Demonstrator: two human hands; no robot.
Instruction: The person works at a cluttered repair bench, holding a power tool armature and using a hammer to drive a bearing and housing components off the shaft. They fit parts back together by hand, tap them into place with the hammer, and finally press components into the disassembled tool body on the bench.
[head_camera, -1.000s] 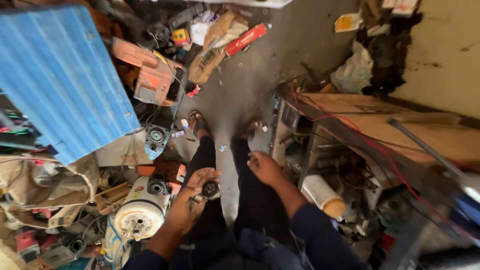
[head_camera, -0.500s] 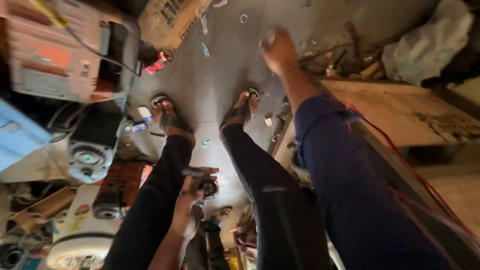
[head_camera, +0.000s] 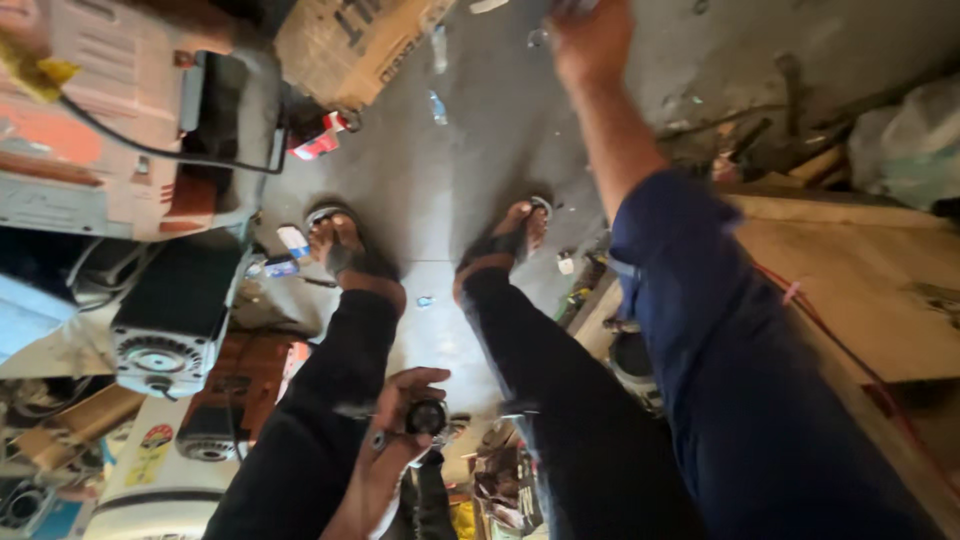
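1. The left hand (head_camera: 385, 455) is low in the near part of the scene, between the person's two black-trousered legs. Its fingers are closed around a small round black part (head_camera: 427, 416), held at the fingertips.
2. The right hand (head_camera: 590, 40) is stretched far forward, at the top edge of the view, over the grey concrete floor (head_camera: 450, 180). Its fingers are cut off by the edge, so I cannot tell if it is open or closed. The arm wears a blue sleeve (head_camera: 720, 330).
3. Both feet stand on the floor in dark sandals, the left foot (head_camera: 345, 245) and the right foot (head_camera: 505, 240) a little apart.
4. On the left there is a grey electric motor (head_camera: 170, 320), and nearer, a white round motor housing (head_camera: 150, 480).
5. Far left stands an orange and white machine (head_camera: 100, 130), with a cardboard box (head_camera: 350, 40) just beside it.
6. On the right is a wooden bench (head_camera: 850, 290), with a red wire (head_camera: 840, 340) lying over it.
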